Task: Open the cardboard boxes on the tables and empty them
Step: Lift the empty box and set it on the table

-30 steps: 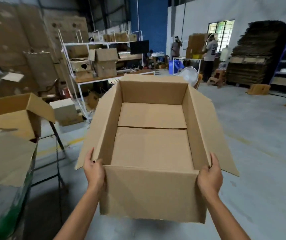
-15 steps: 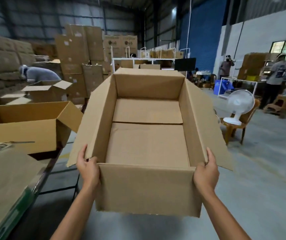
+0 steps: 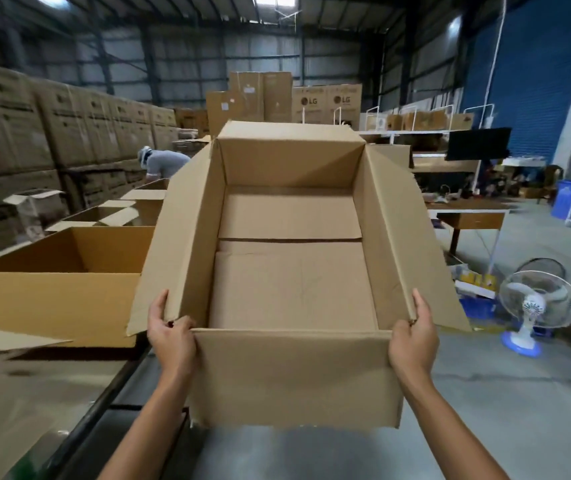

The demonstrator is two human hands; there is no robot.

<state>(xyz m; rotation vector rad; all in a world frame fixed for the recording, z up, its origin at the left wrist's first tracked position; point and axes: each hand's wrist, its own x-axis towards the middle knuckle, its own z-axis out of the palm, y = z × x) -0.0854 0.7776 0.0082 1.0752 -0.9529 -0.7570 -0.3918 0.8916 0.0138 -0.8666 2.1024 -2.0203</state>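
both arms reach forward; the left hand (image 3: 170, 336) and right hand (image 3: 414, 336) each grasp a near corner of the large open brown cardboard box (image 3: 291, 282), held above the grey concrete floor (image 3: 505, 407); its flaps splay outward, its inside bare.

The person's left hand (image 3: 170, 337) and right hand (image 3: 414, 344) are bare. Behind each hand the wrist is uncovered too. The left forearm (image 3: 145, 427) and the right forearm (image 3: 450, 424) are slender and show bare skin down to the picture's lower edge.
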